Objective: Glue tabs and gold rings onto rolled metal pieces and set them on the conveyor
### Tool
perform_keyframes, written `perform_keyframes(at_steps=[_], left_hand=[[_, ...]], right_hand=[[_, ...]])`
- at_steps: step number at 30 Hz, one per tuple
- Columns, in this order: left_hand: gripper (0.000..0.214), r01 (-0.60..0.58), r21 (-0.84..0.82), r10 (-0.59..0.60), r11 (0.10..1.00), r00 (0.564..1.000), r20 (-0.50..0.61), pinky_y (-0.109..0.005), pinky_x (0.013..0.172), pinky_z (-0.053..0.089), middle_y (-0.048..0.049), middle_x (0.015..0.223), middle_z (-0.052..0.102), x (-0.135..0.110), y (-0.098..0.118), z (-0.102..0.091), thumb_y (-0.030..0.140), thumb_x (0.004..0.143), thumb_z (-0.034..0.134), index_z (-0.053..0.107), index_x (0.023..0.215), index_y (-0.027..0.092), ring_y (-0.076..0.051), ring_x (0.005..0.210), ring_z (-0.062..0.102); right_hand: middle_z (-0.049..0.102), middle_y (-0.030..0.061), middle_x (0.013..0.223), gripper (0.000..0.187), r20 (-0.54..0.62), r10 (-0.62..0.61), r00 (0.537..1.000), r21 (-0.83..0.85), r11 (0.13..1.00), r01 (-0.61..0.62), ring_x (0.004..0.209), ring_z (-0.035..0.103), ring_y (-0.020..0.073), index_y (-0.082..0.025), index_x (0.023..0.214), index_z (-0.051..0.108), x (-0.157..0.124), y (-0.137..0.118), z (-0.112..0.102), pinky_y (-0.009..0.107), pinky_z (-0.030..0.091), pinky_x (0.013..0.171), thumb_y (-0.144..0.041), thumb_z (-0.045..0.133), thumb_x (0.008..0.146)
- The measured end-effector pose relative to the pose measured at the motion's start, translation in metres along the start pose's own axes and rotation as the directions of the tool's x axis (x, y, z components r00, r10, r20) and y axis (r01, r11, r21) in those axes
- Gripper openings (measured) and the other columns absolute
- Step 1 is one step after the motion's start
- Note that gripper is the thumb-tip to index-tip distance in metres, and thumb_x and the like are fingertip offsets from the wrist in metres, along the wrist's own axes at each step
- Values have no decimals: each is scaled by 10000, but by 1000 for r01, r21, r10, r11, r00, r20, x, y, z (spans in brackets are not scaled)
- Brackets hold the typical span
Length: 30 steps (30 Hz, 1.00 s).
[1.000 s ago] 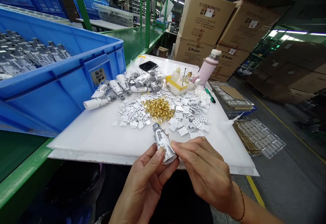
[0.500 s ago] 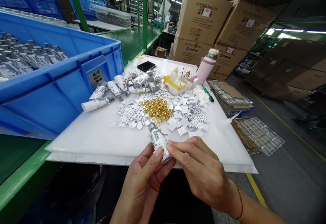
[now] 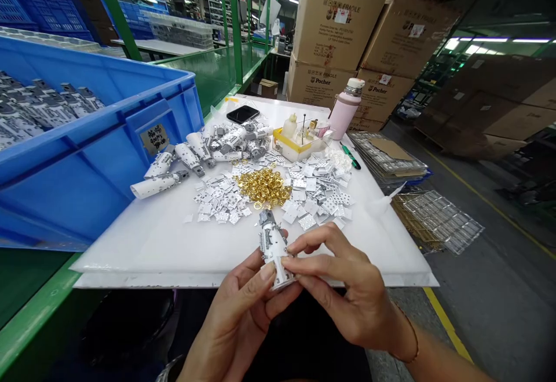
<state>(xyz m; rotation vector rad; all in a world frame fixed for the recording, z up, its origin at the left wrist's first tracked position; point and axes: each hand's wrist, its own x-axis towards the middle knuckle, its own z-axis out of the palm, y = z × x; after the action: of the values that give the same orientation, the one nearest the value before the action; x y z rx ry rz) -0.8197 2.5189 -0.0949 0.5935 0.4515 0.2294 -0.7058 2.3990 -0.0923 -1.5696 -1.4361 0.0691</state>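
Both my hands hold a white paper-wrapped metal part [image 3: 273, 249] just above the near edge of the white plastic board [image 3: 152, 240]. My left hand [image 3: 238, 315] grips its lower end from the left, while my right hand [image 3: 343, 283] pinches it from the right with thumb and fingers. My fingers hide part of its wrapping. Its grey metal tip points away from me. Directly beyond it lie small white perforated squares [image 3: 313, 197] and a heap of gold rings [image 3: 263, 188]. More wrapped parts [image 3: 195, 153] lie further back on the board.
A blue crate [image 3: 87, 165] of wrapped parts stands left of the board. On the board's far side are a phone [image 3: 240, 114], a yellow-edged tray [image 3: 295, 144], a pink bottle [image 3: 345, 110] and a green marker [image 3: 350, 156]. Stacked cartons [image 3: 334, 29] and wire trays [image 3: 436, 220] stand beyond.
The wrapped part now stands more upright in my hands. My right fingers have shifted along it, and the whole scene has shifted slightly left in view.
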Motion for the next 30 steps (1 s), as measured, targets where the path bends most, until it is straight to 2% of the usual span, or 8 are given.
perform_keyframes(at_steps=[4,7,10,12,17,24,27,30], left_hand=[[211,-46,78,49,996,998,-37,-315,851,565,-87,1153,695,-2,-2,4,207,836,616,734,1010,197,-275,1081,628],[358,-58,99,62,993,997,-38,-350,886,547,-98,1240,653,-5,-2,2,234,827,624,671,1181,229,-308,1133,597],[405,-31,125,29,992,999,16,-332,848,557,-111,1295,613,-6,-1,-2,248,820,629,643,1224,227,-323,1151,579],[407,-16,148,11,989,999,33,-324,799,571,-122,1304,602,-5,0,-2,258,825,624,632,1230,222,-324,1133,588],[249,-177,279,225,944,963,-148,-295,726,573,-75,1167,657,2,-6,3,274,797,687,614,1034,250,-256,970,666],[91,-438,509,626,741,724,-289,-185,761,530,-20,932,710,5,-28,4,222,732,748,706,812,219,-189,895,666],[117,-398,473,574,786,755,-319,-176,802,517,-18,903,730,5,-25,4,172,672,792,731,764,213,-178,899,668],[104,-317,480,508,818,790,-343,-184,808,514,-16,935,740,4,-19,0,168,670,795,709,712,209,-173,901,669]], right_hand=[[568,50,965,71,-18,257,966,287,927,-241,915,556,164,-190,917,632,2,2,5,315,488,818,-185,640,847],[578,33,974,218,141,443,886,464,760,-454,869,538,147,-192,966,585,4,4,6,297,471,813,-281,703,805],[580,34,952,344,412,446,794,613,509,-604,829,544,138,-170,1047,566,7,5,5,274,472,769,-371,700,802],[581,31,929,321,462,415,784,659,431,-616,830,556,135,-159,1032,573,8,5,5,269,472,780,-375,678,819],[617,39,1009,231,225,465,856,580,642,-502,948,574,162,-180,1047,566,8,7,12,303,464,879,-265,640,846],[603,-2,879,216,-84,488,869,235,857,-459,827,553,146,-196,938,529,8,6,28,274,462,783,-209,657,765],[593,1,901,234,-159,442,883,85,897,-434,838,555,145,-201,967,528,6,3,31,265,459,780,-219,660,775],[600,0,944,223,-79,384,920,23,923,-384,853,569,131,-216,1041,520,4,-3,29,246,470,773,-187,603,836]])
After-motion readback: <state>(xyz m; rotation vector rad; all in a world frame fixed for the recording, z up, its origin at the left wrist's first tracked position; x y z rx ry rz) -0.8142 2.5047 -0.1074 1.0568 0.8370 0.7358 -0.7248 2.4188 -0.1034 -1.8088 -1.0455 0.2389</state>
